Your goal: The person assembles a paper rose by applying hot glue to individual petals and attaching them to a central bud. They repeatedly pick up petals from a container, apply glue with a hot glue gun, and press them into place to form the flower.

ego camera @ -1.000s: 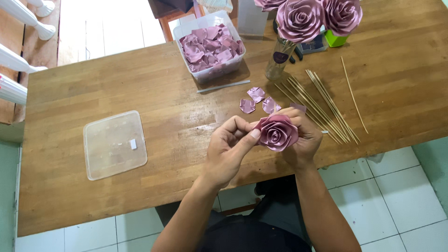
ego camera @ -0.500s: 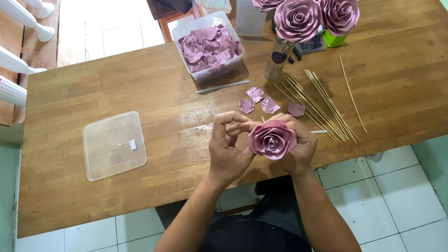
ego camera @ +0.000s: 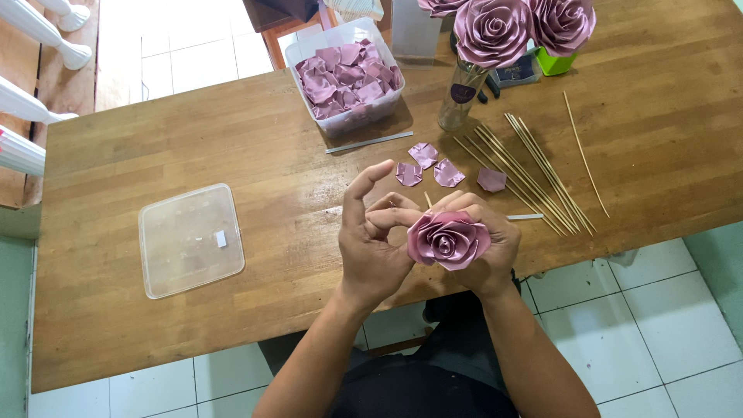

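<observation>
Overhead view: right hand (ego camera: pixel 487 255) clamps a mauve ribbon rose (ego camera: pixel 449 240) just above the wooden table (ego camera: pixel 193 147) edge. Left hand (ego camera: pixel 375 248) presses its side w/ thumb, index lifted apart. Petal-shaping step, probably; next needs another loose petal (ego camera: pixel 409 173).

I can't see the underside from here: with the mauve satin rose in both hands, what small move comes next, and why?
Probably reach the left hand for a loose mauve satin petal on the wooden table. The right hand grips the mauve satin rose, and the left index finger is lifted off it.
</observation>
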